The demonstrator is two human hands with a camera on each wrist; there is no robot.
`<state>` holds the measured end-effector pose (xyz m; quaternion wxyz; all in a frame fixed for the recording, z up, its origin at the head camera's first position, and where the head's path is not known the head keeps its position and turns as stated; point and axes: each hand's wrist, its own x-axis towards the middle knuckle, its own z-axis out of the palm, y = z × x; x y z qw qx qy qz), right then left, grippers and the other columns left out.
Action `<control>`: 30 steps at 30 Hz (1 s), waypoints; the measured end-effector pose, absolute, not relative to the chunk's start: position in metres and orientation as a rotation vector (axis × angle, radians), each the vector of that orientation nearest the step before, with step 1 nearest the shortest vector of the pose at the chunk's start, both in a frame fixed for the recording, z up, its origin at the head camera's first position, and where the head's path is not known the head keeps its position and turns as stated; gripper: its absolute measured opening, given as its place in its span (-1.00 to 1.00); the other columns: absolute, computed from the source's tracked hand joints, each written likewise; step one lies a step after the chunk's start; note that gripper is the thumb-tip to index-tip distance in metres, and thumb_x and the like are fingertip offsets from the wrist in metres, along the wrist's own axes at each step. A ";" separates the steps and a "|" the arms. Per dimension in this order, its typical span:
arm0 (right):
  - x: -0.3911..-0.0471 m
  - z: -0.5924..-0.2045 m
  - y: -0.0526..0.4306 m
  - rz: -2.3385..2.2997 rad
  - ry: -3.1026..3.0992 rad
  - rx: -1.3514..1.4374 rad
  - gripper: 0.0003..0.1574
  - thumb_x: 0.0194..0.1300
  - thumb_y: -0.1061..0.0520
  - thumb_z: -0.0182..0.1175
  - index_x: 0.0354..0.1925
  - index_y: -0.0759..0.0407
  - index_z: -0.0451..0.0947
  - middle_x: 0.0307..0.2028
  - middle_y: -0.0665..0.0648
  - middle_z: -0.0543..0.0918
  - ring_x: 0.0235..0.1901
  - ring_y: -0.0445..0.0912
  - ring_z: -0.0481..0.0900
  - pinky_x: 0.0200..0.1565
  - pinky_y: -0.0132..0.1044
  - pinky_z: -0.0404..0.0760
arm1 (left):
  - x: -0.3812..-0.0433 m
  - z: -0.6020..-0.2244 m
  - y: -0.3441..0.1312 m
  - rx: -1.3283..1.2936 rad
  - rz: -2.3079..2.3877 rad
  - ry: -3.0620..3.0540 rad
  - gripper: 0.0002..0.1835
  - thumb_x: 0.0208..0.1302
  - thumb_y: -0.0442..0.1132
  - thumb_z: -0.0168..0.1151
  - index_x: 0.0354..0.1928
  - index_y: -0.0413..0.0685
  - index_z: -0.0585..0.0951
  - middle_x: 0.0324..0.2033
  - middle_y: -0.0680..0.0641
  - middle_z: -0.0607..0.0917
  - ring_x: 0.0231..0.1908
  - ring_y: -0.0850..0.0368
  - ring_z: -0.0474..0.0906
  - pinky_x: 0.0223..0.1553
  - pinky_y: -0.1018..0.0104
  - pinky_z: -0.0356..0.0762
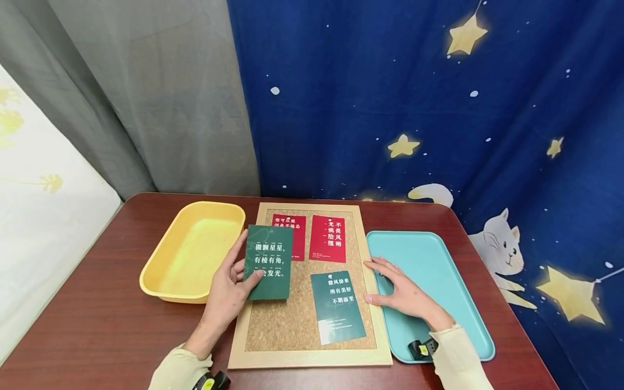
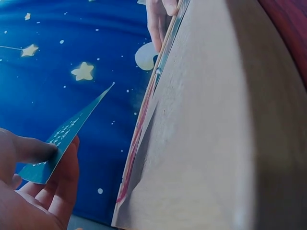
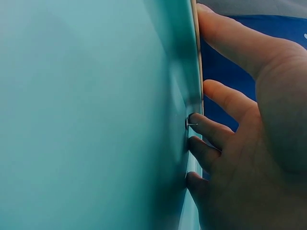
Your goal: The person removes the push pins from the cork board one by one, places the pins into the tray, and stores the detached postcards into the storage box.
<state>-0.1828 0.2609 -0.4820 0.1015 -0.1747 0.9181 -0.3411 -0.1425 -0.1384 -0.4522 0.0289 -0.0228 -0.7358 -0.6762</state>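
Observation:
My left hand (image 1: 226,292) pinches a dark green card with white Chinese text (image 1: 271,261), thumb across its front and fingers behind. In the left wrist view the card (image 2: 72,129) is held clear of the corkboard. The corkboard (image 1: 273,333), in a pale wood frame, bears two red cards at the top, the left one (image 1: 299,238) partly hidden by the held card, the right one (image 1: 328,238) in full view. Another green card (image 1: 338,311) is pinned lower right, slightly tilted. My right hand (image 1: 407,292) rests its thumb and index fingertips at the frame's right edge. Near its other fingertips sits a pushpin (image 3: 189,123).
A yellow bin (image 1: 195,254) stands left of the corkboard. To the right lies a light blue tray (image 1: 439,271), under my right hand and wrist. The dark red table (image 1: 97,325) backs onto a grey and blue starry curtain (image 1: 341,108).

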 end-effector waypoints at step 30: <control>-0.183 -0.484 0.261 -1.013 2.715 -0.530 0.04 0.09 -0.34 0.40 0.46 -0.20 0.25 0.54 0.11 0.16 0.56 0.21 -0.04 0.33 0.46 0.16 | -0.148 -0.438 -0.152 -0.027 -2.017 -2.186 -0.08 0.27 -0.35 0.33 0.49 0.55 0.12 0.07 -0.25 0.71 -0.19 0.24 0.78 -0.22 0.31 0.72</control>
